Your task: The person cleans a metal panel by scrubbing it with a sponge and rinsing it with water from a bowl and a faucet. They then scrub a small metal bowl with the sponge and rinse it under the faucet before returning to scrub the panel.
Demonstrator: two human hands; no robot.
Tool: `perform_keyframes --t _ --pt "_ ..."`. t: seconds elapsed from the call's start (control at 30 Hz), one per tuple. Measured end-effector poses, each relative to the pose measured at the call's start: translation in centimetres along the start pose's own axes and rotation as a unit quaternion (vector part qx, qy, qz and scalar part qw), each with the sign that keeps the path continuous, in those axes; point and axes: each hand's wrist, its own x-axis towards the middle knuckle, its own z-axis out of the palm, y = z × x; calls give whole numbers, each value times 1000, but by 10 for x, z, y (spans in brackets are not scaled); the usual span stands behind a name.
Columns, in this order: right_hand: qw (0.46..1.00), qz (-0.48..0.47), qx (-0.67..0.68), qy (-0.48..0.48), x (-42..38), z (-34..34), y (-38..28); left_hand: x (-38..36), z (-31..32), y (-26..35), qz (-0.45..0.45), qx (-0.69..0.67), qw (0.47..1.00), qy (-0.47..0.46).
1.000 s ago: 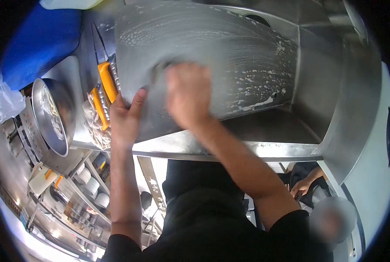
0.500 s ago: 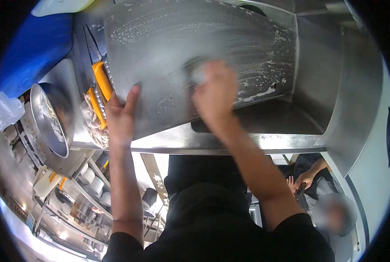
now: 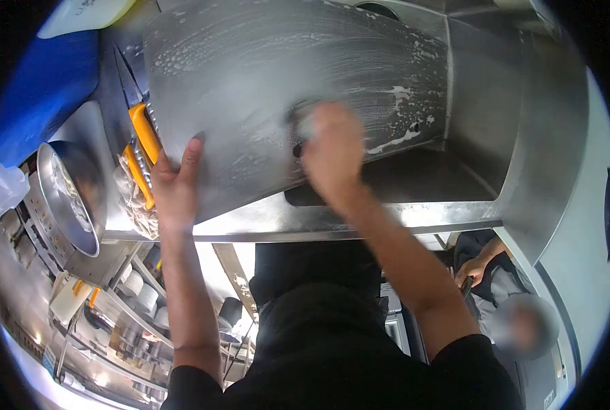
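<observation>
A large flat metal sheet (image 3: 230, 89), streaked with suds, lies tilted over the sink (image 3: 400, 181). My left hand (image 3: 177, 188) holds its left lower edge, thumb on top and fingers out of sight beneath. My right hand (image 3: 336, 147) is closed on a pale scrubbing pad (image 3: 307, 126), pressed to the middle of the sheet; motion blurs both. Just left of my left hand are two orange-handled tools: a knife (image 3: 141, 123) with its blade pointing away, and a second orange handle (image 3: 137, 176) resting by a crumpled, wet-looking bundle (image 3: 135, 205).
A steel bowl (image 3: 79, 198) with pale contents stands at the left, near a white plastic bag (image 3: 4, 188) and a blue container (image 3: 42, 89). The sink's steel side wall (image 3: 486, 109) rises at right. Another person's hand (image 3: 470, 271) shows below right.
The view has shifted slightly, so the sheet and knives appear further left. My right hand stays near the middle of the sheet, a little lower, still blurred. My left hand keeps its hold.
</observation>
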Motion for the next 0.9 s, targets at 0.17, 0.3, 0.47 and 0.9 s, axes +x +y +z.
perform_keyframes --t 0.17,0.3,0.47,0.9 --pt "992 -72 -54 94 -4 21 73 -2 1 7 -18 -4 1000 10" --pt "937 347 -36 35 61 -1 218 -3 2 5 -27 -46 999 -5" --pt "985 104 -4 135 47 26 79 0 -4 5 -47 2 999 -17" --pt "982 152 -16 115 61 27 171 0 2 3 9 -16 1000 -8"
